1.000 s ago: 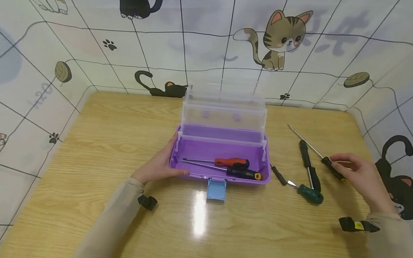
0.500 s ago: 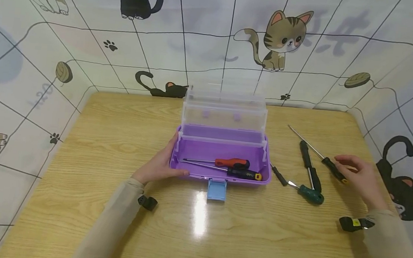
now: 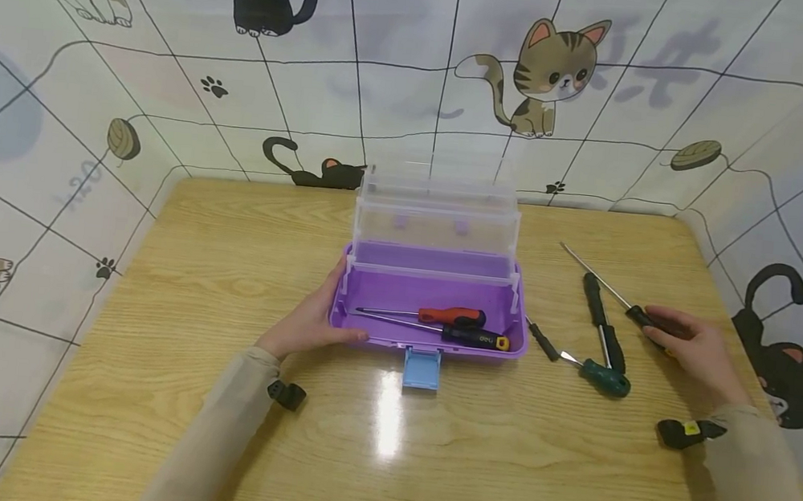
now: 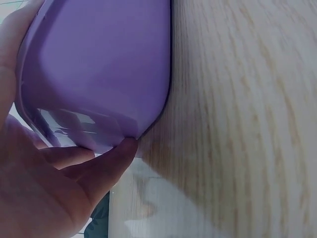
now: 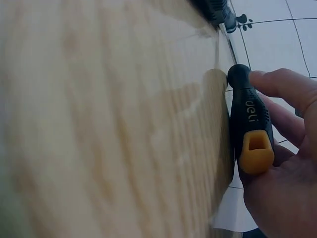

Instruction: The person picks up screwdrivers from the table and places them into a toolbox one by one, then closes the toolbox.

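A purple toolbox stands with its clear lid raised. Inside lie a red-handled screwdriver and a black-handled one with a yellow end. My left hand grips the box's left end, thumb at the front, fingers round the side; the left wrist view shows its fingertips against the purple wall. At the right, my right hand pinches the handle of a long black screwdriver with a yellow end. Its shaft points to the back left and it seems to lie on the table.
Between the box and my right hand lie a green-handled screwdriver, a black two-part tool and a small dark-handled tool. The box's blue latch hangs down in front. Cat-patterned walls border the wooden table.
My right hand, which hovered loosely at the black screwdriver's handle, has come down and closed its fingers on it. The left hand and toolbox have stayed put.
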Available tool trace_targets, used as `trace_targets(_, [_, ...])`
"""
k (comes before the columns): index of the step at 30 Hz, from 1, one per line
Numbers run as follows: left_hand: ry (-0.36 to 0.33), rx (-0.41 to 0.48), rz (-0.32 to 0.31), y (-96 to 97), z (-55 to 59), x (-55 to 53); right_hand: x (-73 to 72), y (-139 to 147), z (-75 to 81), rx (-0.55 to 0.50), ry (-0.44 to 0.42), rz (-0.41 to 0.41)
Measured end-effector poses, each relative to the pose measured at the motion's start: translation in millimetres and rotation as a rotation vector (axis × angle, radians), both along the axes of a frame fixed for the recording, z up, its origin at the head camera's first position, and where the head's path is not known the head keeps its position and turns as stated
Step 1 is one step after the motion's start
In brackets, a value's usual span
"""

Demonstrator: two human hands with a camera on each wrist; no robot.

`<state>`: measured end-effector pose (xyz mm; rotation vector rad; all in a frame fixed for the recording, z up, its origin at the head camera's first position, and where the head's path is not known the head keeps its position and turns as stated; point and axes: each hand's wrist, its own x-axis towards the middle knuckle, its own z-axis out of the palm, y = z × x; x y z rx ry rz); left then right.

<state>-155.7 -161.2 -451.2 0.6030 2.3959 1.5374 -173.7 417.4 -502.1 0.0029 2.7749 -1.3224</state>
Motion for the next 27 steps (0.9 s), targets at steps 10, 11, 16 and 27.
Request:
trace_targets(10, [-0.007, 0.015, -0.004, 0.6, 1.5, 1.2, -3.1, 5.3, -9.5, 0.039, 0.052, 0.067])
trace_targets(11, [-0.004, 0.017, -0.006, 0.6, 1.5, 1.2, -2.8, 5.2, -10.0, 0.046, 0.06, 0.07])
trace_targets(16, [0.01, 0.027, -0.021, 0.0, -0.3, 0.0, -2.1, 3.2, -11.4, 0.076, 0.09, 0.06])
trace_targets(27, [0.061, 0.033, -0.015, -5.2, -25.2, -7.4, -0.9, -0.9, -8.9, 0.116, 0.091, -0.009])
